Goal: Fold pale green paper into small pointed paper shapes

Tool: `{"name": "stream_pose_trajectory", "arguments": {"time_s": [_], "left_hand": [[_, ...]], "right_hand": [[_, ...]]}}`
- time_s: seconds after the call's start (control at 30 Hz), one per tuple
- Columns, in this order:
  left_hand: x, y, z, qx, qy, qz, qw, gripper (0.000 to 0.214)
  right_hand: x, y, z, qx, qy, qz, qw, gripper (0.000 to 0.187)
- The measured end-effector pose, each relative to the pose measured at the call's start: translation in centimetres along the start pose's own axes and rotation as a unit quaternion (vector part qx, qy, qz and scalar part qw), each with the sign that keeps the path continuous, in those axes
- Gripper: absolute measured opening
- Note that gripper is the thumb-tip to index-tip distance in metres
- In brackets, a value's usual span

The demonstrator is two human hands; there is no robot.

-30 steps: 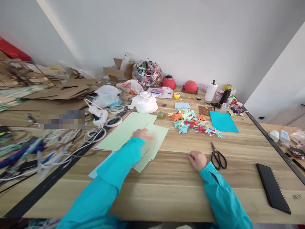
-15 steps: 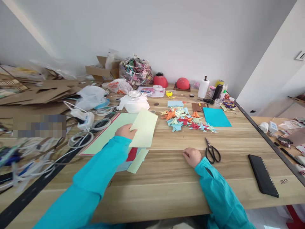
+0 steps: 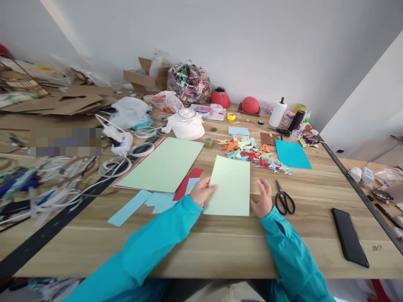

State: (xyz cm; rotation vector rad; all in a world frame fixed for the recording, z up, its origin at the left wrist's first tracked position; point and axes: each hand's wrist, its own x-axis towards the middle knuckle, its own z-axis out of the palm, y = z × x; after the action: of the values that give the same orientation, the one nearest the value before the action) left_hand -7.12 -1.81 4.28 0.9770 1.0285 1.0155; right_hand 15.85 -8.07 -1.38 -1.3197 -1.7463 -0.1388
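Note:
My left hand (image 3: 202, 192) pinches the left edge of a pale green sheet of paper (image 3: 231, 186), thumb on top, above the table in front of me. At the sheet's right edge my right hand (image 3: 262, 198) is open, its fingers apart and holding nothing. Black-handled scissors (image 3: 284, 199) lie just right of that hand. To the left is a stack of large pale green paper (image 3: 166, 163) with red edges under it. Blue paper strips (image 3: 129, 207) and a red strip (image 3: 181, 191) lie along its near side. Folded paper cranes (image 3: 248, 151) in several colours are heaped beyond the held sheet.
A black phone (image 3: 350, 237) lies at the right. A bright blue sheet (image 3: 292, 154) is beyond the scissors. Tangled white cables and a power strip (image 3: 123, 142) crowd the left side. Bags, a cardboard box (image 3: 143, 82) and a white roll (image 3: 278, 114) stand along the wall.
My left hand has carried the pale green sheet rightward from the stack to in front of me. My right hand has opened from a closed shape beside it. The view has shifted slightly.

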Motion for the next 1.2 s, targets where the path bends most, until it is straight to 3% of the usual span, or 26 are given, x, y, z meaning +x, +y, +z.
{"name": "stream_pose_trajectory", "arguments": {"time_s": [0.1, 0.17, 0.27, 0.4, 0.5, 0.7, 0.8, 1.03, 1.2], "left_hand": [[-0.7, -2.6, 0.2, -0.007, -0.059, -0.056, 0.997, 0.065], [-0.9, -3.5, -0.5, 0.030, -0.061, -0.045, 0.997, 0.065], [-0.9, -3.9, -2.2, 0.154, -0.045, 0.059, 0.985, 0.050], [-0.5, -4.6, -3.5, 0.294, -0.092, 0.254, 0.917, 0.044], [0.2, -5.7, -3.5, 0.335, -0.123, 0.313, 0.880, 0.031], [0.9, -6.2, -3.2, 0.370, -0.131, 0.260, 0.882, 0.025], [0.6, -5.6, -2.9, 0.425, -0.112, 0.197, 0.876, 0.029], [-0.5, -4.2, -0.5, 0.471, -0.040, 0.106, 0.875, 0.052], [-1.3, -4.1, 1.3, 0.515, -0.008, 0.096, 0.852, 0.039]], "right_hand": [[0.0, 0.1, -0.4, -0.008, -0.052, -0.026, 0.998, 0.050], [0.0, 0.3, -0.6, 0.001, -0.105, -0.039, 0.994, 0.037], [0.0, 0.6, -0.8, 0.028, -0.126, -0.046, 0.991, 0.029], [0.1, 0.9, -0.8, 0.052, -0.144, -0.064, 0.986, 0.026], [0.1, 0.9, -0.6, 0.036, -0.174, -0.074, 0.981, 0.027], [0.0, 0.5, -0.6, 0.017, -0.209, -0.026, 0.977, 0.022], [0.1, 0.3, -0.8, 0.014, -0.184, 0.026, 0.983, 0.018], [0.1, 0.2, -0.5, -0.030, -0.099, 0.141, 0.985, 0.028], [-0.1, 0.4, -0.2, -0.046, -0.079, 0.225, 0.970, 0.040]]}}
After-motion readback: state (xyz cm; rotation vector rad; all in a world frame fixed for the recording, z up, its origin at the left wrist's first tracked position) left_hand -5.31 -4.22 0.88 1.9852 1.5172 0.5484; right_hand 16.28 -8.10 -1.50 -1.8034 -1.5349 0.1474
